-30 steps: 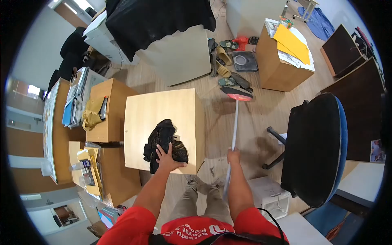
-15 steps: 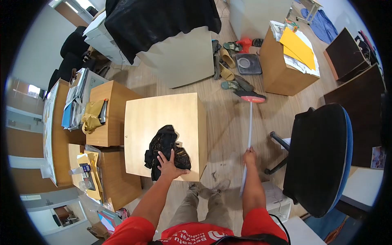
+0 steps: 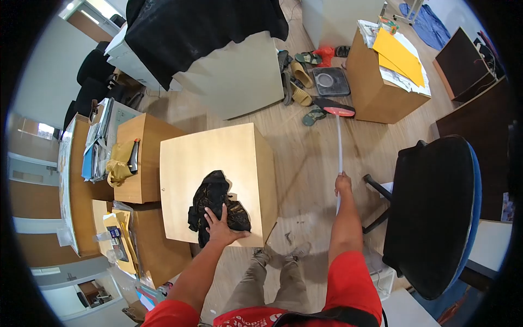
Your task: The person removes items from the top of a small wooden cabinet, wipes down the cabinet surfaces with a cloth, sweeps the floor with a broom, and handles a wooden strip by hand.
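Two hands working: left hand (image 3: 220, 232) is pressing, fingers spread, on black cloth (image 3: 211, 188), eleven o'clock; right hand (image 3: 343, 184) is closing around broom (image 3: 340, 144), its head nearing sandals (image 3: 313, 115), one o'clock. Apparently sweeping; another stroke would be needing steady grip.

Yellow envelopes (image 3: 399, 59) lie over papers (image 3: 402, 80) near the front right corner of a wooden cabinet (image 3: 378, 101); a black sheet (image 3: 207, 27) overhangs a grey panel (image 3: 239, 82).

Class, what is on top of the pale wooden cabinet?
A crumpled black cloth lies on the pale wooden cabinet, with the left hand spread on its lower part. Whatever the cloth and hand cover cannot be seen.
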A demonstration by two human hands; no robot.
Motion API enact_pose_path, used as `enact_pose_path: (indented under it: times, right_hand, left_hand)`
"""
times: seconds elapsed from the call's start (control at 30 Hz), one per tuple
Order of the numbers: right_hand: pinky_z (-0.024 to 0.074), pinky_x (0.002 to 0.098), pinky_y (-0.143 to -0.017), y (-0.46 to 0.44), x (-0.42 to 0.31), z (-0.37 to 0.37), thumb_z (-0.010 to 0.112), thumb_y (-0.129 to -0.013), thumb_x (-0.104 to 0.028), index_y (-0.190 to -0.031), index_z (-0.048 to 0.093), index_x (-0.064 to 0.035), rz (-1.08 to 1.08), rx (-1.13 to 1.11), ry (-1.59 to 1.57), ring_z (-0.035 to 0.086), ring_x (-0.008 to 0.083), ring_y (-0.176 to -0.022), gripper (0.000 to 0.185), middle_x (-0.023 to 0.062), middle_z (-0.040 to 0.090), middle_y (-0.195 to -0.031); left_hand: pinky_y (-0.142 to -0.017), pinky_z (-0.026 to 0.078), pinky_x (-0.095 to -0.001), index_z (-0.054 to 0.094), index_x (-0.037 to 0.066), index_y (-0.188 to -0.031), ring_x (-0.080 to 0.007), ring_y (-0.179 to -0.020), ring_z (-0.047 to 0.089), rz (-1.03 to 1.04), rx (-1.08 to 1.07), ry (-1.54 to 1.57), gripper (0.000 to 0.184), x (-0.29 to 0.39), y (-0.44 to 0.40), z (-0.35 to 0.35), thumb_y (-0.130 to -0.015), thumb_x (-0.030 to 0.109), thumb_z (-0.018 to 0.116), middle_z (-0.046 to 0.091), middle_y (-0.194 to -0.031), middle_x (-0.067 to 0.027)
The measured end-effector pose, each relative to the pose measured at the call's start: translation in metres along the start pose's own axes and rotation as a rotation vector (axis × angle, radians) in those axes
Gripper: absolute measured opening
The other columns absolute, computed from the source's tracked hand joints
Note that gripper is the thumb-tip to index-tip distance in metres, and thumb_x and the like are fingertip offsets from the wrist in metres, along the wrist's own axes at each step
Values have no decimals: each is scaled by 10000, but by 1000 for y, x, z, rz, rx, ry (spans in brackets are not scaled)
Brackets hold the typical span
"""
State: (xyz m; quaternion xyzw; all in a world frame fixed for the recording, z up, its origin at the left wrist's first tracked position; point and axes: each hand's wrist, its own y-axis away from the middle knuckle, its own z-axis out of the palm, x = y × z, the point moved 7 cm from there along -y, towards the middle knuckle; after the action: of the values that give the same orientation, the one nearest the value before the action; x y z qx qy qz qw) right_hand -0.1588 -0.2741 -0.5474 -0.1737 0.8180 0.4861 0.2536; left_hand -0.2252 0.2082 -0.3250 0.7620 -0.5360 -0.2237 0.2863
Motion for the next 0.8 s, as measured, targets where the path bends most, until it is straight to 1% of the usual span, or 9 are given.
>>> enact_pose_path:
  times: [0.13, 0.27, 0.3, 0.37, 0.4, 0.5, 0.57, 0.7, 0.8]
  right_hand:
    - [517, 442, -498, 42, 31, -21, 416, -988, -298, -1264, 533, -27, 55, -64, 218, 611, 289, -530, 404, 146, 620, -779]
    - [511, 455, -568, 134, 124, -34, 379, -1013, -385, -1190, 558, 1, 274, -138, 332, 615, 298, -574, 460, 144, 640, -852]
    - [499, 427, -510, 158, 143, -38, 442, -1005, -333, -1214, 555, -31, 129, -118, 224, 582, 263, -515, 385, 128, 604, -737]
    - [445, 381, -408, 169, 221, -30, 453, -1005, -309, -1159, 566, -51, -366, 185, 189, 533, 218, -441, 321, 99, 560, -650]
    - [445, 381, -408, 175, 214, -30, 453, -1005, -309, -1159, 566, -51, -367, 182, 192, 533, 218, -441, 321, 99, 560, -650]
    - [384, 330, -346, 206, 169, -18, 459, -1005, -305, -1167, 566, -76, -69, 9, -180, 450, 164, -384, 301, 71, 517, -619]
    - [367, 307, -340, 209, 100, -7, 474, -1002, -307, -1219, 547, -105, 282, -101, -548, 411, 130, -382, 306, 41, 480, -597]
    - [370, 303, -336, 123, 27, 8, 547, -971, -290, -1130, 516, -104, -94, -159, -454, 428, 134, -383, 246, 40, 495, -594]
    - [425, 324, -348, 64, -10, 4, 552, -963, -281, -1156, 537, -52, -42, -39, -358, 536, 168, -463, 299, 106, 590, -697]
  left_hand:
    - [-1043, 232, -711, -15, 289, -1535, -503, -1421, -76, 9, 15, 22, 1529, -3, -5, 2, -339, 760, 812, -217, -1511, -308]
    - [-1047, 235, -706, -15, 290, -1535, -500, -1422, -76, 2, 1, 17, 1522, -3, -4, -1, -346, 750, 818, -212, -1512, -309]
    - [-1047, 237, -705, -20, 291, -1535, -503, -1421, -73, -5, -13, 1, 1518, -3, -4, -1, -354, 749, 817, -218, -1511, -307]
    - [-1047, 237, -704, -23, 291, -1534, -502, -1421, -73, -6, -9, 8, 1516, -3, -5, -1, -359, 748, 818, -223, -1510, -305]
    - [-1048, 238, -704, -27, 291, -1534, -501, -1421, -73, -4, -9, 4, 1514, -4, -5, 0, -363, 747, 818, -228, -1509, -303]
    - [-1051, 239, -699, -37, 289, -1533, -497, -1422, -79, -1, -12, 2, 1516, -4, -6, 1, -368, 747, 818, -241, -1507, -298]
    - [-1051, 237, -699, -40, 290, -1533, -496, -1423, -82, -8, -25, -1, 1517, -2, -5, 1, -368, 746, 818, -244, -1506, -298]
    - [-1050, 233, -701, -43, 291, -1532, -494, -1423, -84, -11, -33, 0, 1517, -3, -5, 1, -370, 741, 823, -247, -1505, -299]
    - [-1049, 231, -703, -34, 291, -1533, -498, -1422, -82, -12, -10, 4, 1514, -3, -6, 1, -370, 731, 830, -245, -1504, -303]
